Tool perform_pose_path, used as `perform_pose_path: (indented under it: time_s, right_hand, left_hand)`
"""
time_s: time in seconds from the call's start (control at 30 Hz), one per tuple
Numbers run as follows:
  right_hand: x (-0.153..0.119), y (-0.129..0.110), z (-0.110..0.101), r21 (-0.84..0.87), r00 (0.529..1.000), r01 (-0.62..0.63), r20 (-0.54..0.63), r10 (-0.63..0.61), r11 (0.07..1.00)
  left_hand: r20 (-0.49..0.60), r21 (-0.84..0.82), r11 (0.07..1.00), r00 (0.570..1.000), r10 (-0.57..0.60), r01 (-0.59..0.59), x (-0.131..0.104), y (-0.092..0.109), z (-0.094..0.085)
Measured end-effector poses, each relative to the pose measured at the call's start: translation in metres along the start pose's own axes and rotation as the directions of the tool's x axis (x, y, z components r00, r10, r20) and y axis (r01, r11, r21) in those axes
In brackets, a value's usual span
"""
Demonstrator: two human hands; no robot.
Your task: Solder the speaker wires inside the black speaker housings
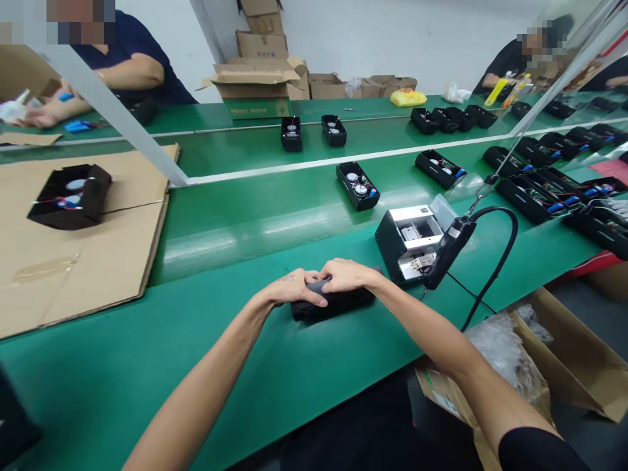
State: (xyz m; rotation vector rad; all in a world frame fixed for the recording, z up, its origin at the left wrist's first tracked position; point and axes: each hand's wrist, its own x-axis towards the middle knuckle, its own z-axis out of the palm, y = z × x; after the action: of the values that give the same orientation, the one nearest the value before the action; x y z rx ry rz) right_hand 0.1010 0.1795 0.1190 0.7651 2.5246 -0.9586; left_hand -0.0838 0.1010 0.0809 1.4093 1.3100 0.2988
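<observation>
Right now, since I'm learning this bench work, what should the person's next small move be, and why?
Probably a gentle, even press on the black case before letting go: the left hand and right hand both hold it, close together near its left end, and it appears to rest on the green bench, which would support it.

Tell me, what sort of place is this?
Probably an electronics assembly workshop: open black housings, wired inside, sit along the green worktop, a corded electric screwdriver hangs over it, and cardboard boxes are stacked behind.
</observation>
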Motion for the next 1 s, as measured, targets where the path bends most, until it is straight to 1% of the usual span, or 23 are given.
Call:
perform_pose_path:
  time_s: [0.17,0.47,0.77,1.0]
  right_hand:
    - [0.003,0.0,0.002,0.062,1.0,-0.021,0.003,0.021,0.998]
    - [0.011,0.005,0.0,0.125,0.999,0.019,0.048,-0.025,0.992]
    - [0.006,0.0,-0.003,0.083,0.998,0.034,0.042,-0.038,0.996]
    - [0.002,-0.002,-0.001,0.036,1.0,-0.014,0.022,0.013,0.999]
  left_hand:
    - [-0.009,-0.03,1.0,1.0,-0.007,0.006,0.0,-0.001,0.001]
    - [-0.026,-0.04,0.999,0.999,-0.022,0.021,-0.001,0.001,0.001]
    - [-0.012,-0.047,0.999,1.0,-0.006,0.005,-0.002,0.005,0.0]
    - [-0.024,-0.031,0.999,1.0,-0.016,0.016,-0.001,0.002,0.0]
